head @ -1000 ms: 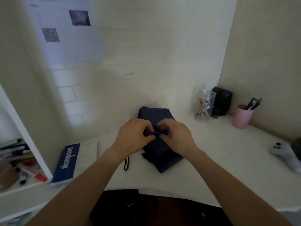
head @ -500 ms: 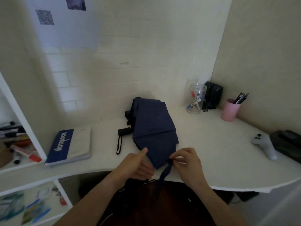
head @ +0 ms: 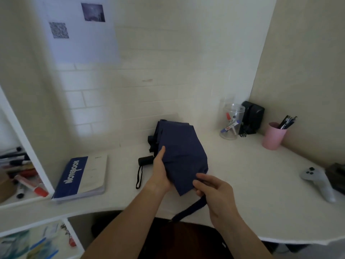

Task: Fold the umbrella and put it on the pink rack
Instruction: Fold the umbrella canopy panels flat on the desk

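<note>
Navy umbrella [head: 183,152], flat, strap [head: 190,210] loose

White desk [head: 242,184], navy umbrella [head: 183,152] lying mid-desk, notebook [head: 80,178] left, clear jar [head: 232,121], pink cup [head: 273,136], grey controller [head: 317,181] right

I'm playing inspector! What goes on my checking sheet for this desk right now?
Surface: white desk with a curved front edge; the umbrella lies on it.
Job's things: navy umbrella is collapsed, its fabric loose and not wrapped. Its strap trails past the desk's front edge. The black handle sticks out to the left. No pink rack seen.
Clutter: notebook, clear jar of markers, pink cup of pens, black box, white controller.
Hands: left hand holds the umbrella's left edge, thumb on top; right hand pinches the strap.
Cables: nothing clearly seen, only the handle's wrist loop.
Surroundings: brick wall with a paper sheet; shelf of markers at left.
</note>
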Demonstrator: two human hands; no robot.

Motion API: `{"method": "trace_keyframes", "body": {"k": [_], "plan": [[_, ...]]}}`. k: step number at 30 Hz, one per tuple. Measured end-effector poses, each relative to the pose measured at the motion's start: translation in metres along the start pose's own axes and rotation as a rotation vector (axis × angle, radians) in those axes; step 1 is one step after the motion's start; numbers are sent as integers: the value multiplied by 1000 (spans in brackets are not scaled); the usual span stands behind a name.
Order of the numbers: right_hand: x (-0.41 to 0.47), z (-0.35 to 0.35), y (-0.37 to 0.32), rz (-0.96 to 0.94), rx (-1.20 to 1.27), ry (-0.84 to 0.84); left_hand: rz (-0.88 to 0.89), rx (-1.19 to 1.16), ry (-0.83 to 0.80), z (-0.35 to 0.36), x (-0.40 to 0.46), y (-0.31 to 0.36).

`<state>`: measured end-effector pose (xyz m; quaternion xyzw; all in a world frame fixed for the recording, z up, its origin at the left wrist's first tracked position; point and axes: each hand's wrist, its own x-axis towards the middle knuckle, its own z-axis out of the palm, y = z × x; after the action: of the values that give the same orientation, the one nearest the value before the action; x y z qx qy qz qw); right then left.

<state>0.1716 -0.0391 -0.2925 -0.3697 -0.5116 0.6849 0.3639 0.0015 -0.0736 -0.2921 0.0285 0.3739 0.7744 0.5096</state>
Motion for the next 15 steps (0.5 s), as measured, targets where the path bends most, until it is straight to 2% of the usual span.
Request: {"method": "trace_keyframes", "body": {"k": [3,5,7,10,15], "plan": [[6,8,-4,-74,-3,11,154,-52,21,14,21,9],[8,15,-8,-108,-4,26,199,-94,-24,19,28,12],[8,18,-4,-95,25,36,201,-65,-3,17,32,16],[-1,14,12,-10,30,48,120,113,40,1,26,17],[-26,11,36,123,76,50,-12,578,133,-38,-25,4]]}}
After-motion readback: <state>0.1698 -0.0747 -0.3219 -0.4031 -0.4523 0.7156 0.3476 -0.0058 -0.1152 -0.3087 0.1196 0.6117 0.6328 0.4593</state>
